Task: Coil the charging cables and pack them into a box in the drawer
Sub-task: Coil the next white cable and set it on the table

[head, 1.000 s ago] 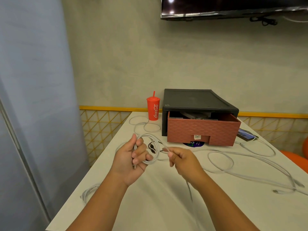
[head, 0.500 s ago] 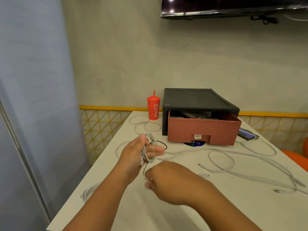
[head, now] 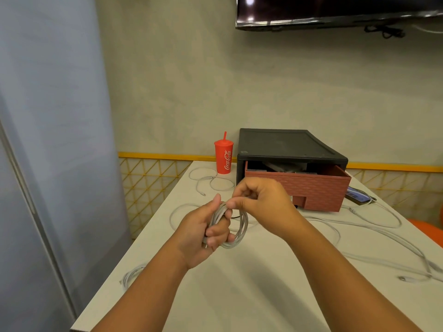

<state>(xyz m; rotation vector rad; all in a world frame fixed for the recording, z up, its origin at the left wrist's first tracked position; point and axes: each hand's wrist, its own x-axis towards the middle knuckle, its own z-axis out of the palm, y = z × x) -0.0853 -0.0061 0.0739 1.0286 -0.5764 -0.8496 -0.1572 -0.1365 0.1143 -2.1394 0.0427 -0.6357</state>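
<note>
White coiled cable [head: 244,227], one: left hand [head: 203,232] grips it, right hand [head: 263,200] fingers [head: 236,203] pinch its top.

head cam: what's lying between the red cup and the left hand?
A loose white cable loops on the table between the red cup and the left hand, which grips the coiled cable. Shown in the head view.

The tabletop [head: 239,295] is white, smooth and matt. The coiled cable [head: 242,233] has a pale, smooth plastic sheath. At the tabletop's far edge, the drawer front [head: 311,188] is reddish-brown plastic moulded in a rough weave, its housing [head: 282,144] is black plastic with a dull sheen, and the red cup [head: 224,159] is glossy plastic.
</note>
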